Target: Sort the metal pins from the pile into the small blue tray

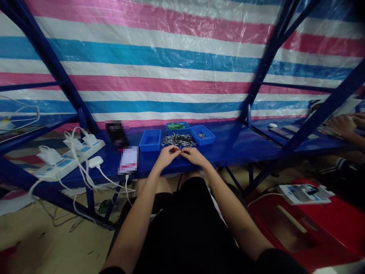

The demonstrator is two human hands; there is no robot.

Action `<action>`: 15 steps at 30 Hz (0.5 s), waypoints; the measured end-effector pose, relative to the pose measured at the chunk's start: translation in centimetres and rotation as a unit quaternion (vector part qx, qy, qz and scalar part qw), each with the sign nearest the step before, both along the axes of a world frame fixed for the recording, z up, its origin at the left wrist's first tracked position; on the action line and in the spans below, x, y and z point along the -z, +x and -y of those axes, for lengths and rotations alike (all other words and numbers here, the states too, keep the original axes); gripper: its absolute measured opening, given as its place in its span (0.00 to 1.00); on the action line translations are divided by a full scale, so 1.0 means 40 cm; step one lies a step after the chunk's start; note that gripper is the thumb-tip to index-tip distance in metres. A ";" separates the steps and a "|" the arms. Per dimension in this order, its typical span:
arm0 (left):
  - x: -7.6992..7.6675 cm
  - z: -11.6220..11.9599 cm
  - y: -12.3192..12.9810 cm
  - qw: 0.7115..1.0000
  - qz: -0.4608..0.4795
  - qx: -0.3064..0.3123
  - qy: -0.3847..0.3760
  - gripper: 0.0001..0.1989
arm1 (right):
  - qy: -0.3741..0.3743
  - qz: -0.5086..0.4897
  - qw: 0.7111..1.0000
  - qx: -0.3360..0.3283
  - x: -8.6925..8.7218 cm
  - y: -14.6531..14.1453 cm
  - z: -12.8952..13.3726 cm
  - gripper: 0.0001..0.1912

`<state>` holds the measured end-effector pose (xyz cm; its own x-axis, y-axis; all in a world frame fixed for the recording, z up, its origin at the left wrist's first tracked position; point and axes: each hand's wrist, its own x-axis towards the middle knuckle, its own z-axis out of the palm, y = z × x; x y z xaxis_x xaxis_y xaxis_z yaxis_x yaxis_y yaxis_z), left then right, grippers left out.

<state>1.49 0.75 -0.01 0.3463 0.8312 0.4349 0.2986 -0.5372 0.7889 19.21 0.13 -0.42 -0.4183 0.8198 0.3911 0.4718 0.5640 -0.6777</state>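
Observation:
At the front edge of the blue table (228,150), my left hand (168,155) and my right hand (192,155) meet fingertip to fingertip. Both are closed in a pinch, and whatever sits between the fingers is too small to name. Just beyond them lies a pile of thin metal pieces (178,140), silvery and dark. Around the pile stand three blue bins: the left bin (150,132) shows no contents, the back bin (186,125) contains green pieces (176,126), and the right bin (210,141) contains some of the thin metal pieces.
Left of the bins lie a phone-like device (129,161) on a cable and a dark object (117,134). A white power strip (68,160) with chargers and loose cables is farther left. Blue frame posts (261,76) rise beside the table. Another person's hands (342,125) are at far right, above a red stool (327,224).

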 end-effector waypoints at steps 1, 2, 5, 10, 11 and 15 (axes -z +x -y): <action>0.001 0.000 0.000 1.000 0.010 0.000 -0.005 0.10 | -0.002 -0.006 1.000 0.002 -0.001 0.000 0.000 0.13; 0.002 -0.001 0.000 1.000 0.021 -0.002 -0.014 0.10 | -0.002 -0.020 1.000 0.008 -0.001 0.001 0.000 0.12; 0.009 -0.004 -0.001 0.998 0.040 -0.004 -0.046 0.10 | -0.012 -0.085 0.996 0.035 -0.001 0.006 -0.003 0.14; 0.009 -0.004 -0.001 1.000 0.015 0.007 -0.023 0.10 | 0.000 -0.100 0.993 0.058 0.005 0.008 -0.005 0.13; 0.008 -0.004 0.000 1.000 0.014 0.006 -0.019 0.10 | 0.010 -0.088 0.994 0.061 0.007 0.007 -0.005 0.12; 0.008 -0.007 0.000 1.000 0.014 -0.017 -0.017 0.11 | 0.040 -0.043 0.996 0.072 0.009 0.000 -0.001 0.10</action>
<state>1.48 1.04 -0.32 0.3056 0.8567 0.4156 0.2944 -0.5001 0.8144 19.21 0.17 -0.79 -0.2606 0.8335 0.4872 0.4939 0.5487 -0.6746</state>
